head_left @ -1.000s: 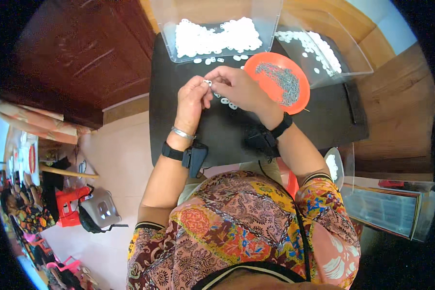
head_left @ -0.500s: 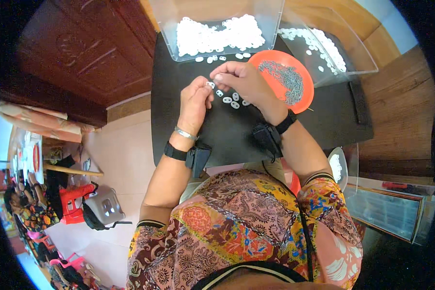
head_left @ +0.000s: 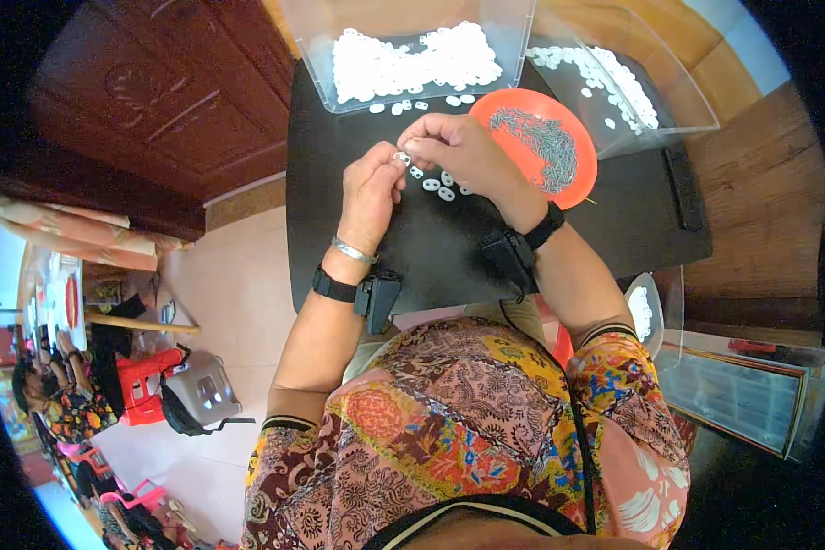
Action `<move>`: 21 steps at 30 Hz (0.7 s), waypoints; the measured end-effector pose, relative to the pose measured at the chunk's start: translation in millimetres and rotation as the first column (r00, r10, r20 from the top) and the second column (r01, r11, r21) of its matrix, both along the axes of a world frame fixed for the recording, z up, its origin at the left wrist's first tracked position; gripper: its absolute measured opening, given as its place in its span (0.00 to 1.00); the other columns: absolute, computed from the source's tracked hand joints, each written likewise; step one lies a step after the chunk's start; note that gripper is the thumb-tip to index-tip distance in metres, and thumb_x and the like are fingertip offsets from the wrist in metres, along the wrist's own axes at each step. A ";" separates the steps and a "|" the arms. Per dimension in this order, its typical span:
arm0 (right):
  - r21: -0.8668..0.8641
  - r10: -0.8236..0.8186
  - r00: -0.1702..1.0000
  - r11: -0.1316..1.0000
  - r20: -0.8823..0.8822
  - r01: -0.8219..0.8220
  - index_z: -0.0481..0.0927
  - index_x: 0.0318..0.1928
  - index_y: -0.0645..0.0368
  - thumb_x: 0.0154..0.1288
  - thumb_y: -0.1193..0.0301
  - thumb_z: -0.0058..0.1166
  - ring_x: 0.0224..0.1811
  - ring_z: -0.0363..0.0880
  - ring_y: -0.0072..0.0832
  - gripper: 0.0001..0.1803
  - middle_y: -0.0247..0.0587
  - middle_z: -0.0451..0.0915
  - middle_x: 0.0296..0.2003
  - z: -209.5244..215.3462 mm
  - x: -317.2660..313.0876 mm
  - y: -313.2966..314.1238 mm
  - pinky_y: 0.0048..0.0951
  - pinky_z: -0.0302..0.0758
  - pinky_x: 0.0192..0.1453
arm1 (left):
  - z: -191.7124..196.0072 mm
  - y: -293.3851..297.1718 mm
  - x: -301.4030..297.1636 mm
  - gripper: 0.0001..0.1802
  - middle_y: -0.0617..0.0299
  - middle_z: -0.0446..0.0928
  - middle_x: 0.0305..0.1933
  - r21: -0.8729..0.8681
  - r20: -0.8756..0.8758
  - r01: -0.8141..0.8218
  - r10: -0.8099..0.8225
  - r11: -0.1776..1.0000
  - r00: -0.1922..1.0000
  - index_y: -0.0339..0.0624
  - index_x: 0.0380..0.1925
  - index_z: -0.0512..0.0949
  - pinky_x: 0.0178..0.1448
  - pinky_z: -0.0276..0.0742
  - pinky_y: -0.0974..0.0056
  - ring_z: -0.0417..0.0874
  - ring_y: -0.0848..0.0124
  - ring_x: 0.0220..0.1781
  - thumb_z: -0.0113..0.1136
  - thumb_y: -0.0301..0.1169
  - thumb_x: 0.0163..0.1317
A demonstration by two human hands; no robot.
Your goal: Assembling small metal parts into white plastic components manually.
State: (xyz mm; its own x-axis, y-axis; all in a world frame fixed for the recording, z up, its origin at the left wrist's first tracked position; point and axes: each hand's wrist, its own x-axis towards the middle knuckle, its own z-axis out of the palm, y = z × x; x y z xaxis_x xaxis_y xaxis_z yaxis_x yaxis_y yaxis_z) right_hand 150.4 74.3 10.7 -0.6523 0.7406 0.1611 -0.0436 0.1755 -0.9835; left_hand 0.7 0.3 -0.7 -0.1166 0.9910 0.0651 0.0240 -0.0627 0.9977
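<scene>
Your right hand (head_left: 467,163) has shifted slightly to the right over the last second, baring more of the loose white pieces (head_left: 431,185) beneath it. Your left hand (head_left: 368,194) pinches one small white piece (head_left: 402,159) between thumb and forefinger, fingers curled toward the palm. Your right thumb and forefinger come close together just beyond that piece; whether they grip anything, you cannot tell from this view. The held piece sits in the gap between your hands, at the left fingertips and a touch nearer your body than the right ones. Your left hand is the nearer, since it has hold of it; the piece is too small and too covered to read its long axis.

Just right of it and toward you, a two-holed piece lies on the dark table (head_left: 605,225), its length slanting down to the right. Oval pieces cluster beyond that, partly under your right hand.

Farther right, next to your right hand, is a red plate (head_left: 587,165) of thin metal pins (head_left: 551,154). Straight ahead stands a clear bin (head_left: 408,14) heaped with white pieces; to its right, another clear bin (head_left: 673,78) lies near more.
</scene>
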 end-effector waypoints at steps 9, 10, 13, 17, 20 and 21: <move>0.089 -0.015 0.993 0.996 0.113 0.005 0.77 0.36 0.63 0.64 0.70 0.50 0.28 0.69 0.14 0.08 0.28 0.74 0.26 2.8 2.0 -2.0 0.17 0.68 0.33 | -5.2 0.4 1.3 0.11 0.69 0.67 0.17 0.015 -0.018 -0.004 0.005 1.000 1.000 0.39 0.18 0.70 0.22 0.60 0.73 0.65 0.81 0.18 0.49 0.30 0.59; 0.129 -0.036 0.988 0.991 0.153 0.016 0.77 0.35 0.63 0.64 0.70 0.50 0.28 0.70 0.14 0.08 0.29 0.75 0.25 2.3 1.9 -2.1 0.18 0.68 0.33 | -5.4 0.0 1.8 0.11 0.69 0.67 0.17 0.014 -0.018 -0.005 0.005 1.000 1.000 0.39 0.18 0.70 0.22 0.60 0.73 0.65 0.81 0.18 0.49 0.30 0.59; 0.250 -0.083 0.979 0.968 0.184 0.035 0.78 0.34 0.63 0.62 0.70 0.51 0.28 0.71 0.15 0.08 0.29 0.75 0.24 7.7 3.5 -6.1 0.19 0.69 0.32 | -5.4 -0.6 2.1 0.12 0.68 0.67 0.16 0.019 -0.026 -0.017 0.018 1.000 1.000 0.38 0.18 0.69 0.22 0.60 0.71 0.65 0.80 0.18 0.49 0.30 0.58; 0.337 -0.147 0.977 0.937 0.158 0.086 0.80 0.32 0.61 0.57 0.68 0.53 0.22 0.75 0.25 0.09 0.40 0.77 0.20 5.0 0.6 -7.1 0.27 0.71 0.29 | -8.1 -1.0 -0.1 0.12 0.64 0.66 0.15 0.128 -0.179 0.005 0.018 0.992 0.984 0.36 0.18 0.68 0.22 0.60 0.68 0.65 0.77 0.18 0.49 0.30 0.58; 0.394 -0.166 0.974 0.914 0.155 0.093 0.81 0.31 0.60 0.56 0.68 0.53 0.22 0.76 0.28 0.09 0.42 0.77 0.20 6.5 0.2 -7.4 0.27 0.71 0.29 | -8.5 -0.9 -0.1 0.12 0.65 0.66 0.15 0.132 -0.162 0.005 0.016 0.991 0.987 0.36 0.18 0.68 0.22 0.59 0.68 0.65 0.77 0.18 0.49 0.30 0.58; 0.391 -0.162 0.975 0.916 0.152 0.092 0.81 0.32 0.60 0.56 0.67 0.52 0.23 0.76 0.27 0.10 0.42 0.77 0.20 7.0 0.0 -7.3 0.28 0.72 0.29 | -8.3 -0.3 0.0 0.12 0.66 0.66 0.15 0.121 -0.146 0.010 0.008 0.993 0.989 0.36 0.18 0.68 0.22 0.59 0.70 0.64 0.78 0.18 0.49 0.29 0.58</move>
State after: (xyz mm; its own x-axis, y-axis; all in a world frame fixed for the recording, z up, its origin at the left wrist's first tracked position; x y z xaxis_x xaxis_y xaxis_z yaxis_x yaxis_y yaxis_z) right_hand 150.4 67.0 17.7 -0.6009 0.7252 0.3363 0.1731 0.5287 -0.8310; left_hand 0.8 -0.1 -9.0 -0.0958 0.9748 0.2013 0.1691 -0.1833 0.9684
